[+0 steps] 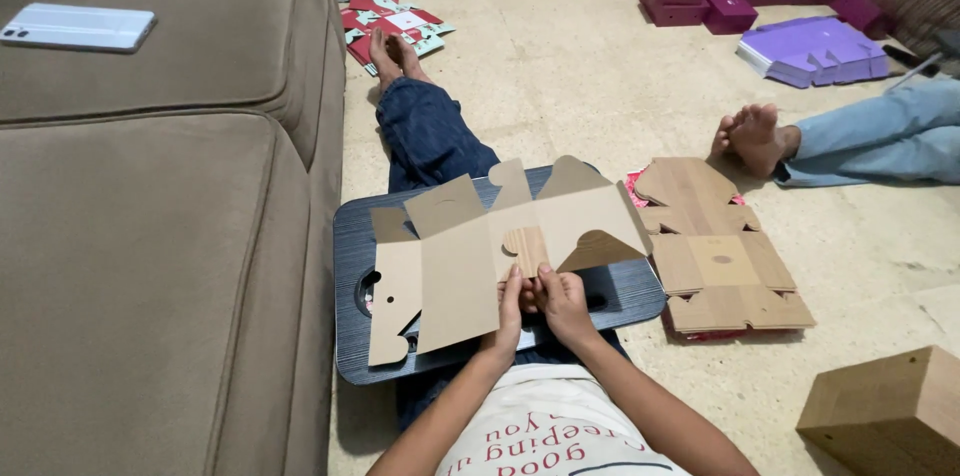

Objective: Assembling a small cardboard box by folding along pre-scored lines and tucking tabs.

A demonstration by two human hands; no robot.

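Both hands, left hand (508,308) and right hand (562,300), are pinching a flat cardboard box blank (470,256) over the lap tray (350,236); folding is barely beginning, with more flat blanks (720,261) lying at three o'clock.

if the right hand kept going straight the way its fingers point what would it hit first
Most likely the wood-print flap of the flat cardboard box blank that the right hand already pinches; its fingers point up and away from the body. Depth is unclear.

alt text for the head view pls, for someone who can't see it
Left hand and right hand pinch a flat brown cardboard box blank over a dark lap tray, beside a stack of flat wood-print box blanks on the floor and a brown sofa.
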